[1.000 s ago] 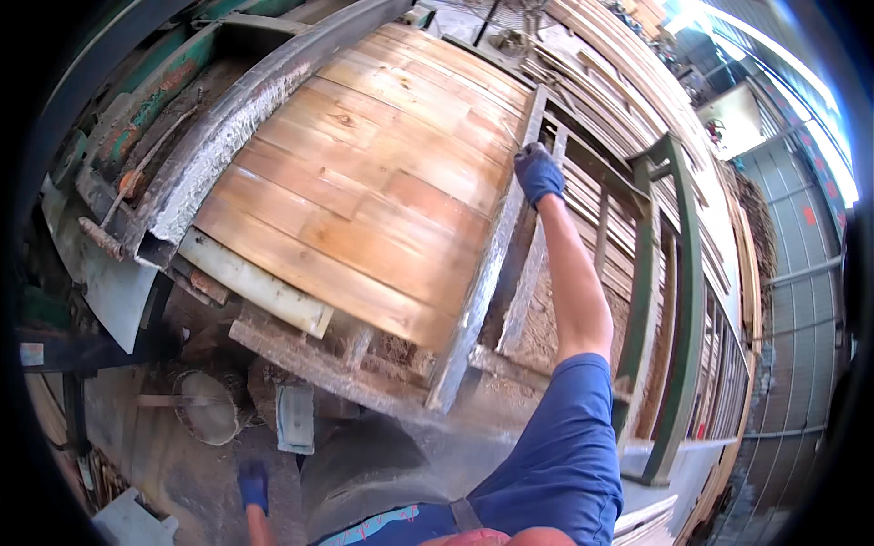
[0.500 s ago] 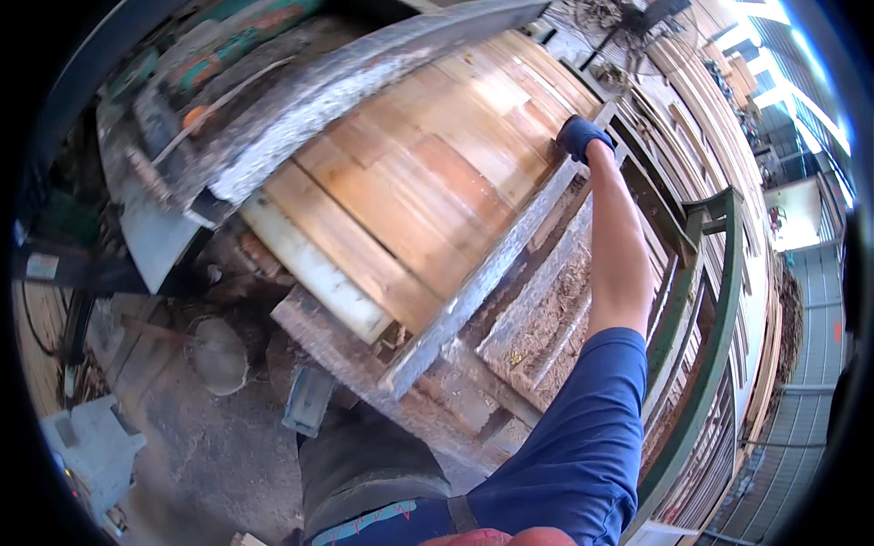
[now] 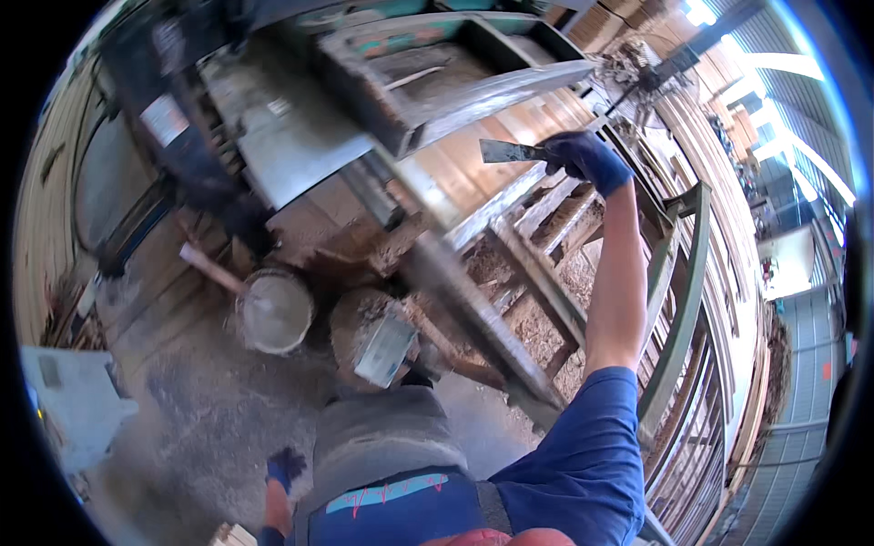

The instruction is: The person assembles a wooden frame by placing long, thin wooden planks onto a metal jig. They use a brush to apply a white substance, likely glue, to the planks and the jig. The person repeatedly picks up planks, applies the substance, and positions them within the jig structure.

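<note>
A dark blue glove covers my right hand, which grips a flat scraper with its blade pointing left. The scraper is over the right edge of a panel of joined wooden boards, and I cannot tell whether the blade touches it. Across the panel's far side lies a heavy metal frame. Down at the lower left hangs my left hand, also gloved. Its fingers look loosely apart, with nothing visible in them.
A bucket with a stick across it stands on the dusty floor. Beside it is a round container with a grey box on top. Green rails and stacked timber line the right. A grey cabinet stands left.
My view has shifted, showing more floor and the bucket. My right hand has lifted off the panel's edge, with the scraper now visible in it. My left hand has come into view.
</note>
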`<state>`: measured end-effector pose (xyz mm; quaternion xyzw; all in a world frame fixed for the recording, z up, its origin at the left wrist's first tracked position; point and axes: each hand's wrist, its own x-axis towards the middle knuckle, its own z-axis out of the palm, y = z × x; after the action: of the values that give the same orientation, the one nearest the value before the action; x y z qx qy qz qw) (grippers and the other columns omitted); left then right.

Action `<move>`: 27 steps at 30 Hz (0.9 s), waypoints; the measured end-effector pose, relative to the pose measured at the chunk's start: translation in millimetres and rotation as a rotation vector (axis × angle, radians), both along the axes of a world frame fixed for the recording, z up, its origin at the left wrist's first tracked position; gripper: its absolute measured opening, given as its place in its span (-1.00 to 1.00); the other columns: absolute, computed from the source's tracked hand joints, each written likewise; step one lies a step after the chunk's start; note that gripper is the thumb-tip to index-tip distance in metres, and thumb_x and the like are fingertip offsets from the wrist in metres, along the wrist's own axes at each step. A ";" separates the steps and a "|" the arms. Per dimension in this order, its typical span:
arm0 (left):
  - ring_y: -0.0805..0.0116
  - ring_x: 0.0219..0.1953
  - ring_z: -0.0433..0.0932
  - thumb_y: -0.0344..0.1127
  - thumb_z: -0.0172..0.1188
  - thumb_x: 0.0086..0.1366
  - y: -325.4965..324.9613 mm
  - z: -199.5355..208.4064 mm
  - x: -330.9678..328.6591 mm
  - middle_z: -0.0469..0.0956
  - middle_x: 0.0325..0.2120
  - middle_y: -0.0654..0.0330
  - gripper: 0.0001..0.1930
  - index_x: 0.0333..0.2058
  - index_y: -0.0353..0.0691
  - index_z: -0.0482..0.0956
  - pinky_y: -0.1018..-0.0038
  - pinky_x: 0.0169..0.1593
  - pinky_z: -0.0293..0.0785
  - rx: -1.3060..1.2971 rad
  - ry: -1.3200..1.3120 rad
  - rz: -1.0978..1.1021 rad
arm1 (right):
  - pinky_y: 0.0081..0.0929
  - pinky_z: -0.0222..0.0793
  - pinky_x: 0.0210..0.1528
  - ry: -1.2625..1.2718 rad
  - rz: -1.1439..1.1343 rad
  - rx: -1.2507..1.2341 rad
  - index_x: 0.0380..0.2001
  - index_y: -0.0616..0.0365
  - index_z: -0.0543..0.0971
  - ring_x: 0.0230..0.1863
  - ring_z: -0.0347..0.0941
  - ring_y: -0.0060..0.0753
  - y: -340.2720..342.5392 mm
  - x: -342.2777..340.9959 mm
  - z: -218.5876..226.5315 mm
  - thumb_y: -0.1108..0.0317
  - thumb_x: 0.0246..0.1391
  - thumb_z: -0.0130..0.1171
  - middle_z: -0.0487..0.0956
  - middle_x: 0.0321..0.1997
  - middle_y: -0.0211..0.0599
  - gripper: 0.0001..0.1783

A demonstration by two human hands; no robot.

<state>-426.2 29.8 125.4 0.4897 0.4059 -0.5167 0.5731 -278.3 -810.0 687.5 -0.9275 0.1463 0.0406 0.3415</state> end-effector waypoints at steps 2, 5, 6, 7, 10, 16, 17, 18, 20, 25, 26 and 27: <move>0.02 -0.38 0.61 0.09 0.00 0.34 39.7 -2.2 23.4 0.65 -0.24 0.01 -0.62 -0.10 -0.04 0.53 0.15 -0.34 0.44 -0.018 -0.088 0.007 | -0.71 0.11 -0.67 -0.102 0.045 0.002 -0.18 0.09 0.67 -0.71 0.22 -0.79 84.3 -35.5 -3.6 0.32 0.20 0.03 0.61 -0.52 -0.48 -0.74; 0.06 -0.28 0.61 0.09 0.00 0.34 62.8 25.0 43.4 0.63 -0.14 0.05 -0.58 -0.02 -0.07 0.49 0.21 -0.28 0.44 0.023 -0.171 0.063 | -0.75 0.11 -0.64 -0.185 0.021 -0.015 -0.07 0.13 0.62 -0.68 0.24 -0.81 192.7 -61.5 0.3 0.24 0.23 0.03 0.61 -0.47 -0.51 -0.68; 0.08 -0.28 0.61 0.08 -0.01 0.34 66.7 35.9 46.9 0.63 -0.12 0.06 -0.58 -0.01 -0.07 0.48 0.21 -0.26 0.44 0.037 -0.182 0.042 | -0.75 0.12 -0.63 -0.203 -0.135 0.217 -0.05 0.16 0.61 -0.66 0.25 -0.80 218.1 -69.1 -8.6 0.17 0.24 0.04 0.61 -0.45 -0.51 -0.64; 0.09 -0.27 0.61 0.08 -0.01 0.34 83.8 51.0 45.9 0.62 -0.10 0.07 -0.57 0.00 -0.07 0.48 0.21 -0.24 0.43 0.061 -0.193 0.015 | -0.76 0.13 -0.61 -0.213 -0.298 0.460 -0.04 0.18 0.59 -0.65 0.26 -0.79 247.0 -79.9 -21.5 0.10 0.24 0.04 0.62 -0.43 -0.51 -0.58; 0.13 -0.25 0.61 0.07 -0.02 0.35 98.6 70.9 36.7 0.62 -0.09 0.09 -0.57 0.03 -0.06 0.47 0.22 -0.21 0.44 0.093 -0.179 -0.064 | -0.75 0.18 -0.55 -0.266 -0.307 0.622 -0.05 0.22 0.58 -0.57 0.36 -0.71 304.0 -107.5 -36.9 -0.03 0.20 0.06 0.62 -0.41 -0.40 -0.48; 0.15 -0.27 0.63 0.08 -0.01 0.35 113.2 42.6 -28.1 0.63 -0.13 0.09 -0.58 0.02 -0.04 0.47 0.23 -0.26 0.45 0.072 -0.106 -0.133 | -0.71 0.30 -0.46 -0.235 -0.380 0.821 -0.02 0.21 0.56 -0.44 0.47 -0.65 368.3 -163.9 -72.3 0.07 0.24 0.06 0.62 -0.34 -0.37 -0.55; 0.15 -0.27 0.63 0.08 0.00 0.34 121.6 38.3 -46.9 0.64 -0.14 0.09 -0.57 0.02 -0.05 0.47 0.24 -0.28 0.45 0.075 -0.089 -0.148 | -0.70 0.31 -0.44 -0.206 -0.390 0.838 -0.02 0.21 0.56 -0.44 0.47 -0.65 375.7 -182.4 -81.5 0.10 0.24 0.07 0.62 -0.35 -0.38 -0.57; 0.19 -0.29 0.63 0.09 0.00 0.34 126.3 40.5 -63.5 0.64 -0.14 0.10 -0.58 0.01 -0.02 0.49 0.27 -0.28 0.45 0.062 -0.109 -0.184 | -0.69 0.32 -0.43 -0.203 -0.381 0.835 -0.01 0.20 0.56 -0.45 0.46 -0.65 377.3 -204.0 -104.4 0.13 0.23 0.08 0.62 -0.35 -0.38 -0.59; 0.24 -0.33 0.62 0.10 0.01 0.34 110.9 50.0 -71.0 0.65 -0.17 0.13 -0.60 -0.02 0.00 0.51 0.30 -0.27 0.45 0.063 -0.099 -0.242 | -0.71 0.34 -0.40 -0.151 -0.424 0.835 -0.02 0.19 0.57 -0.47 0.44 -0.66 383.4 -239.4 -146.7 0.23 0.21 0.14 0.62 -0.33 -0.39 -0.65; 0.29 -0.39 0.61 0.10 0.02 0.33 89.7 76.8 -98.2 0.66 -0.25 0.18 -0.60 -0.02 0.01 0.51 0.30 -0.23 0.42 0.130 -0.091 -0.262 | -0.70 0.32 -0.44 0.008 -0.552 0.694 -0.08 0.17 0.59 -0.49 0.37 -0.71 393.2 -309.7 -241.8 0.32 0.16 0.15 0.51 -0.48 -0.54 -0.72; 0.29 -0.38 0.61 0.11 0.02 0.33 92.4 82.3 -104.6 0.66 -0.25 0.18 -0.60 -0.02 0.01 0.51 0.30 -0.21 0.41 0.150 -0.093 -0.261 | -0.70 0.31 -0.44 0.028 -0.580 0.674 -0.09 0.17 0.60 -0.49 0.36 -0.72 401.8 -312.5 -255.2 0.32 0.15 0.15 0.51 -0.48 -0.55 -0.72; 0.29 -0.37 0.61 0.11 0.02 0.33 94.8 87.1 -109.3 0.66 -0.24 0.18 -0.59 -0.02 0.02 0.51 0.30 -0.20 0.40 0.167 -0.098 -0.263 | -0.70 0.30 -0.45 0.043 -0.609 0.651 -0.10 0.16 0.60 -0.49 0.35 -0.73 408.8 -314.6 -266.9 0.32 0.14 0.16 0.51 -0.49 -0.56 -0.72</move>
<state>-535.5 124.6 212.6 0.6093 0.3514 -0.5270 0.4769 -592.8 -401.2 420.6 -0.6852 0.3995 0.0016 0.6090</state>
